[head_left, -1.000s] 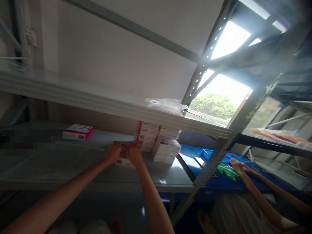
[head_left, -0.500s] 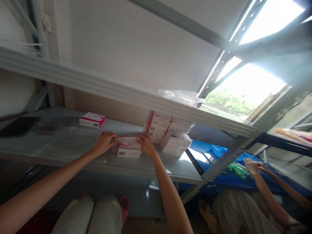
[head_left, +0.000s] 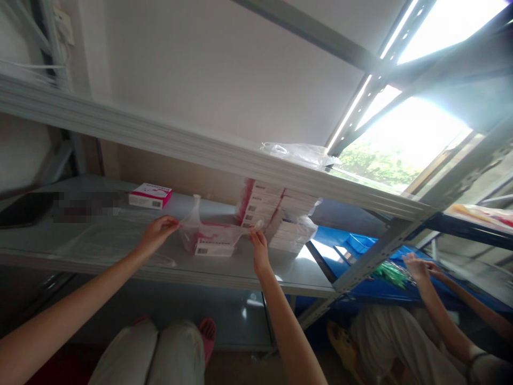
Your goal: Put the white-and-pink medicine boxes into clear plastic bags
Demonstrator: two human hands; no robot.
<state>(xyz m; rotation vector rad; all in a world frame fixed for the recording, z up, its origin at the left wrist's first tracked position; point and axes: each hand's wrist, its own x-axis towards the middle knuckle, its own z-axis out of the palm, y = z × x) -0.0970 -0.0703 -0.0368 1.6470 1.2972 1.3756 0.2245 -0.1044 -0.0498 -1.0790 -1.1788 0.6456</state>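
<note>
On the grey shelf, a thin clear plastic bag (head_left: 189, 229) surrounds a pink and white box (head_left: 215, 246). My left hand (head_left: 161, 229) pinches the bag's left edge. At the other side, my right hand (head_left: 259, 247) is closed on the bag's right edge, so the plastic stretches between them. A corner of the bag stands up behind the box. Farther left lies a second pink and white box (head_left: 150, 195), apart from both hands. Stacks of bagged boxes (head_left: 260, 206) stand just behind and right of my right hand.
Flat clear plastic (head_left: 116, 238) lies on the shelf at left, near a dark flat object (head_left: 26, 209). An upper shelf beam (head_left: 180, 144) crosses above my hands. At right, a co-worker's hands (head_left: 419, 266) are over a blue surface with green items (head_left: 390, 274).
My hands have moved apart, the right one to the right and the left one slightly left. The bag's edges are now drawn out wide, and one corner has risen.
</note>
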